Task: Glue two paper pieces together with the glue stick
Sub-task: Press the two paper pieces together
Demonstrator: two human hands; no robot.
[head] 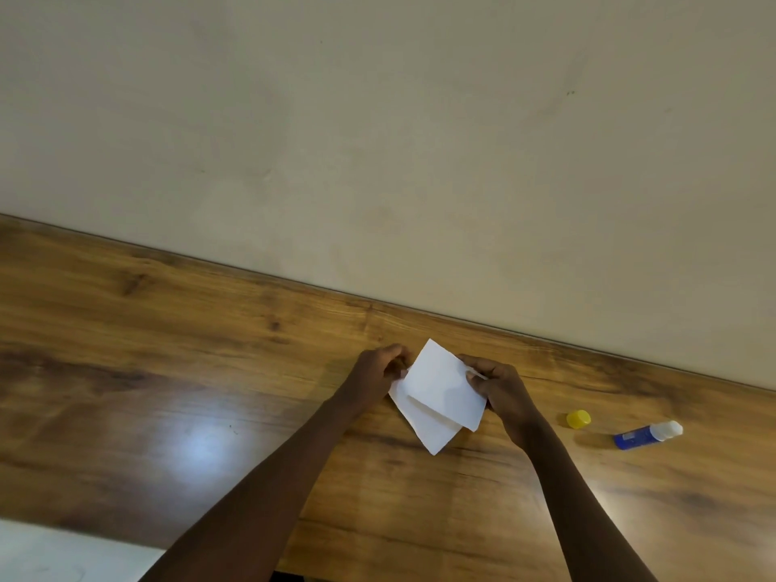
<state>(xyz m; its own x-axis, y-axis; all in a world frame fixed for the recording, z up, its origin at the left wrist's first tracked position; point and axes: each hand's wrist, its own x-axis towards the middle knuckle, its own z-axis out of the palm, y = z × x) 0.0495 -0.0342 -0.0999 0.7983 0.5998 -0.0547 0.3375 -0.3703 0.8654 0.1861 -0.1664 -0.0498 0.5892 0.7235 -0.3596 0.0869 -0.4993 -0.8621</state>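
Two white paper pieces overlap near the far edge of the wooden table (210, 350). The upper paper piece (445, 384) lies skewed over the lower paper piece (428, 430), whose corner sticks out toward me. My left hand (378, 371) pinches the papers' left edge. My right hand (499, 386) grips the upper piece's right edge between thumb and fingers. The blue glue stick (644, 435) lies on its side at the right, uncapped, with its white tip showing. Its yellow cap (578, 419) rests on the table just left of it.
A plain beige wall (378, 140) rises directly behind the table's far edge. A bright light reflection sits on the tabletop at the left. A white surface (63, 556) shows at the bottom left corner, beyond the table's near edge.
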